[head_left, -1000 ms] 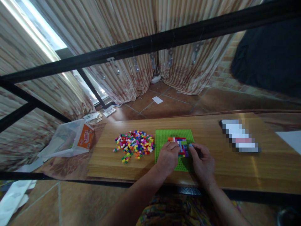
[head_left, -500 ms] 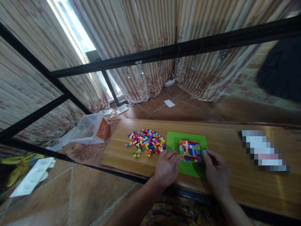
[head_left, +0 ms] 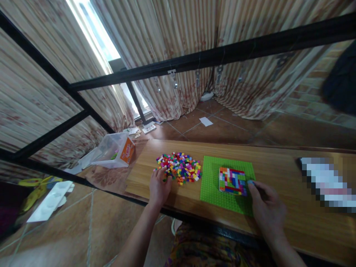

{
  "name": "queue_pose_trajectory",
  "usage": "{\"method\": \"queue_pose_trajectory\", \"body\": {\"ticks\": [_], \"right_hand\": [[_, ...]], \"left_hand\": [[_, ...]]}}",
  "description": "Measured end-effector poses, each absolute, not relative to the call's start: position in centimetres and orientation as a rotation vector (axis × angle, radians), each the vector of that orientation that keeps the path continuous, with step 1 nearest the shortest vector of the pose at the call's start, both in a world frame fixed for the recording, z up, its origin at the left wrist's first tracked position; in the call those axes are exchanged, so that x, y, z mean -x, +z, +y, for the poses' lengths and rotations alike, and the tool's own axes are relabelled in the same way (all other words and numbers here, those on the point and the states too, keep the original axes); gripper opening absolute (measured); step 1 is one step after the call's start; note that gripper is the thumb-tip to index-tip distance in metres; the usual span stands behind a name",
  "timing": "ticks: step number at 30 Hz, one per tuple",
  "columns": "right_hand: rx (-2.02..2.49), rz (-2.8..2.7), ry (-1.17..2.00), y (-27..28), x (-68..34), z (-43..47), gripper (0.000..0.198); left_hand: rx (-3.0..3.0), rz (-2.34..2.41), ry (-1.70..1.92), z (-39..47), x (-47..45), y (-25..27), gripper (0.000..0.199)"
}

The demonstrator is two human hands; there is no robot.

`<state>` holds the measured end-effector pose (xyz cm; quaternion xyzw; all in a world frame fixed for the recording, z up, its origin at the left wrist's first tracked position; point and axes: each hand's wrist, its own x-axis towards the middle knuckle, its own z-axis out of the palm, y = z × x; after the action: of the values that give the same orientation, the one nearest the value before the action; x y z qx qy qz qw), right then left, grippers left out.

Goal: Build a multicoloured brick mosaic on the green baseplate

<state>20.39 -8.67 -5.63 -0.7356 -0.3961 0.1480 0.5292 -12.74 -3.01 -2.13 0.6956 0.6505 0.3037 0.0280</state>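
On the wooden table lies a green baseplate [head_left: 210, 189], bearing a flat, many-coloured block of toy bricks [head_left: 232, 181]. My right hand [head_left: 267, 202] is at the baseplate's right edge, thumb and forefinger pinched on a small blue brick [head_left: 250, 182] beside the block. A heap of loose bricks in mixed colours [head_left: 182, 167] lies left of the baseplate. My left hand [head_left: 160, 187] reaches to the heap's near left side, fingers bent downward and slightly apart. Its fingertips touch or hover over the bricks there; I cannot tell which, and no brick shows in them.
A clear plastic box [head_left: 111, 146] with an orange label lies left of the table. A pixelated object [head_left: 328, 183] rests on the table's right side. Black metal bars [head_left: 189, 63] cross in front of curtains. White packaging [head_left: 50, 200] is at lower left.
My left hand has moved left from the baseplate's near left edge to the brick heap. My right hand stays by the block with the blue brick. The whole view has shifted slightly.
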Motion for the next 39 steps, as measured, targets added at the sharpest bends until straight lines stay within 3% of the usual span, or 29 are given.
{"method": "queue_pose_trajectory", "body": {"ticks": [16, 20, 25, 39], "right_hand": [[1.797, -0.967, 0.342, -5.6, -20.4, -8.7, 0.043], [1.788, -0.98, 0.343, -5.5, -20.4, -8.7, 0.045], [1.785, -0.98, 0.34, -5.5, -20.3, -8.6, 0.044], [1.672, -0.989, 0.337, -5.4, -20.0, -8.3, 0.033]], "left_hand": [[-2.105, 1.9, 1.002, -2.0, 12.9, -2.2, 0.022], [-2.139, 2.152, 0.709, 0.7, 14.8, -1.3, 0.029], [-2.332, 2.102, 0.32, 3.2, 16.4, -0.6, 0.03], [-2.263, 2.095, 0.296, 3.6, 16.3, -0.6, 0.025]]}}
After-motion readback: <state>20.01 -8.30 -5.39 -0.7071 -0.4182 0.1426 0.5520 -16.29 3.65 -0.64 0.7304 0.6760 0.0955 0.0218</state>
